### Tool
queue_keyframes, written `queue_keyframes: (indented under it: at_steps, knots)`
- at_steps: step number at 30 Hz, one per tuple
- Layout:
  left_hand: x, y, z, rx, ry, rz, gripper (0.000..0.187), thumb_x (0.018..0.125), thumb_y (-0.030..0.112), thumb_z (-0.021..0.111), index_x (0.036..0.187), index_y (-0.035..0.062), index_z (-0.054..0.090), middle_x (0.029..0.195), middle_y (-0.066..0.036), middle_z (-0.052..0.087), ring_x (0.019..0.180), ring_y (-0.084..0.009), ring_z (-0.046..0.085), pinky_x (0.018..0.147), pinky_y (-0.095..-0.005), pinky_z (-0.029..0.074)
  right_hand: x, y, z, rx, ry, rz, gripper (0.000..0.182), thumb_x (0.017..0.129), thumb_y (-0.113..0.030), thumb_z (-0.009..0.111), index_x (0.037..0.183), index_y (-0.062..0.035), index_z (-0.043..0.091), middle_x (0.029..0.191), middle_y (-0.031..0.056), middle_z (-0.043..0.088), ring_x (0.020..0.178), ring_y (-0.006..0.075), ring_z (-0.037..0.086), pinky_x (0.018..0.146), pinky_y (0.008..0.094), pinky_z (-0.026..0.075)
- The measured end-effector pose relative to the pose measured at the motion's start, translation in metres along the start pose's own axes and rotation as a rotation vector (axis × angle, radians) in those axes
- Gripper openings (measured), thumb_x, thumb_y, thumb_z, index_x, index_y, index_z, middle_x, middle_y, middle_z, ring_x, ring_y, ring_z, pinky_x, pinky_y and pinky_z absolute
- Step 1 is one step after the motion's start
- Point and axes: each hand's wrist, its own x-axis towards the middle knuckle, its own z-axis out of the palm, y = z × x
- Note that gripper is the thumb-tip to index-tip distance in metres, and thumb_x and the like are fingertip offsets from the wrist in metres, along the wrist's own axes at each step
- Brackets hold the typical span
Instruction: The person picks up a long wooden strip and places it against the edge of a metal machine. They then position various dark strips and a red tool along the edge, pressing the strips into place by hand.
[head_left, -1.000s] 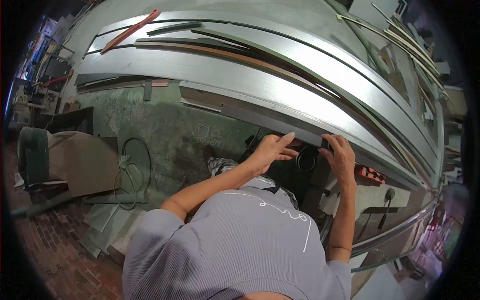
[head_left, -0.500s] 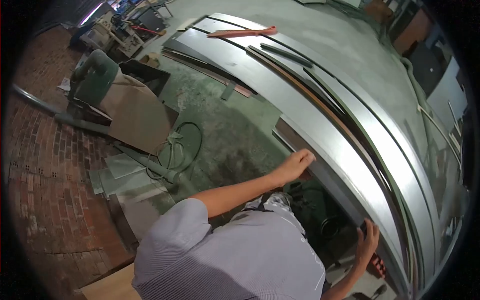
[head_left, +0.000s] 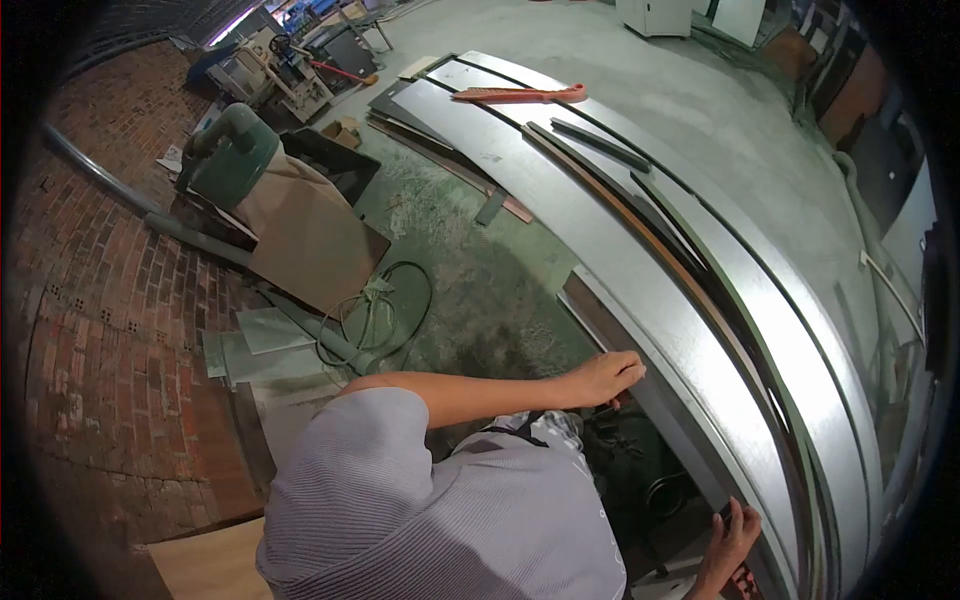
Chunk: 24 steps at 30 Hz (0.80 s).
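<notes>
Spanning the scene from far left to near right: long metal panels [head_left: 690, 335], broad faces up, apparently a full-length support for the slender strips [head_left: 690, 268] laid lengthwise on them. Floor [head_left: 470, 275], stretching left from the panels' near edge to a brown board [head_left: 312, 255] and looped cable [head_left: 377, 288], giving the left elbow side room; the shirted body hems the near side. Grey strip [head_left: 685, 432], along that near edge, touched at two spaced points, probably for steadiness. Left hand [head_left: 598, 380], fingers curled nearly closed at its edge, grip hidden. Right hand [head_left: 733, 540], nearer, fingers bent and partly parted against it; pinch cannot be told. Reddish piece [head_left: 520, 95], across the far-left end.
</notes>
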Motion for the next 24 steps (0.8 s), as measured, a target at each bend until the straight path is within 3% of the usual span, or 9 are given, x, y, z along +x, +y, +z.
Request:
queue_keyframes:
  at_steps: [9, 11, 13, 14, 15, 17, 18, 19, 24]
  knots:
    - [0.002, 0.012, 0.078, -0.061, -0.046, -0.056, 0.034, 0.095, 0.032, 0.041, 0.099, -0.0012, 0.05, 0.079, -0.007, 0.055, 0.06, -0.0139, 0.062, 0.052, -0.0261, 0.049, -0.008, 0.067, -0.042, -0.099, -0.11, 0.013, 0.028, 0.073, -0.005, 0.064, 0.1, -0.0057, 0.058, 0.094, 0.0138, 0.055, 0.09, 0.0345, 0.051, 0.078, 0.0419, 0.04]
    - [0.005, 0.019, 0.102, -0.121, -0.092, -0.169, 0.031, 0.092, 0.029, 0.048, 0.1, -0.0014, 0.049, 0.084, -0.009, 0.054, 0.066, -0.0178, 0.062, 0.053, -0.0275, 0.049, -0.016, 0.107, -0.044, -0.195, -0.146, 0.041, 0.03, 0.075, -0.011, 0.065, 0.104, -0.0059, 0.06, 0.102, 0.0154, 0.058, 0.101, 0.0333, 0.052, 0.092, 0.0439, 0.036]
    - [0.02, -0.012, 0.116, 0.655, -0.051, 0.683, 0.031, 0.073, 0.019, 0.068, 0.087, 0.0002, 0.048, 0.08, -0.015, 0.051, 0.076, -0.0314, 0.055, 0.065, -0.0417, 0.045, -0.022, 0.113, -0.054, -0.142, -0.071, 0.032, 0.023, 0.082, -0.021, 0.06, 0.099, -0.0058, 0.062, 0.097, 0.0117, 0.062, 0.096, 0.0284, 0.055, 0.1, 0.0449, 0.031]
    - [0.02, -0.005, 0.119, 0.892, -0.132, 0.596, 0.04, 0.06, 0.017, 0.073, 0.089, 0.0014, 0.049, 0.088, -0.018, 0.05, 0.084, -0.0373, 0.047, 0.072, -0.0455, 0.04, -0.026, 0.109, -0.061, -0.124, -0.023, 0.052, 0.024, 0.083, -0.026, 0.059, 0.098, -0.0083, 0.063, 0.095, 0.0106, 0.062, 0.093, 0.0271, 0.057, 0.098, 0.0451, 0.032]
    - [0.009, 0.018, 0.124, 0.865, -0.141, 0.486, 0.041, 0.062, 0.017, 0.073, 0.093, 0.0013, 0.052, 0.09, -0.019, 0.05, 0.084, -0.0361, 0.048, 0.072, -0.0445, 0.04, -0.025, 0.102, -0.076, -0.074, -0.103, 0.115, 0.023, 0.084, -0.024, 0.056, 0.099, -0.0088, 0.063, 0.096, 0.0095, 0.063, 0.096, 0.0262, 0.056, 0.099, 0.0415, 0.031]
    - [-0.001, 0.033, 0.142, 0.042, -0.11, -0.04, 0.033, 0.088, 0.03, 0.055, 0.105, 0.0029, 0.053, 0.095, -0.009, 0.052, 0.086, -0.0244, 0.057, 0.069, -0.0341, 0.051, -0.037, 0.119, -0.076, -0.125, -0.103, 0.077, 0.023, 0.081, -0.027, 0.059, 0.098, -0.0116, 0.063, 0.096, 0.0062, 0.063, 0.095, 0.023, 0.057, 0.099, 0.0417, 0.032]
    - [-0.002, 0.027, 0.145, 0.216, -0.136, 0.039, 0.035, 0.093, 0.036, 0.043, 0.106, 0.0049, 0.053, 0.096, -0.007, 0.052, 0.081, -0.02, 0.06, 0.067, -0.0301, 0.053, -0.045, 0.13, -0.065, -0.162, -0.038, 0.051, 0.025, 0.08, -0.029, 0.061, 0.098, -0.0115, 0.063, 0.095, 0.0056, 0.062, 0.095, 0.0227, 0.057, 0.098, 0.0439, 0.032]
    - [-0.006, 0.038, 0.155, 0.027, -0.07, -0.174, 0.033, 0.092, 0.035, 0.045, 0.106, 0.0054, 0.053, 0.09, -0.009, 0.056, 0.073, -0.0179, 0.06, 0.065, -0.029, 0.051, -0.05, 0.137, -0.062, -0.158, -0.014, 0.019, 0.026, 0.081, -0.031, 0.061, 0.099, -0.012, 0.063, 0.094, 0.0055, 0.062, 0.094, 0.0222, 0.058, 0.098, 0.0458, 0.032]
    - [-0.001, 0.042, 0.172, -0.005, -0.147, -0.203, 0.04, 0.092, 0.04, 0.047, 0.112, 0.0065, 0.05, 0.08, -0.01, 0.058, 0.067, -0.0136, 0.057, 0.061, -0.0245, 0.047, -0.058, 0.153, -0.081, -0.132, -0.02, 0.117, 0.025, 0.083, -0.032, 0.058, 0.097, -0.0116, 0.064, 0.09, 0.0051, 0.062, 0.09, 0.0211, 0.06, 0.1, 0.047, 0.031]
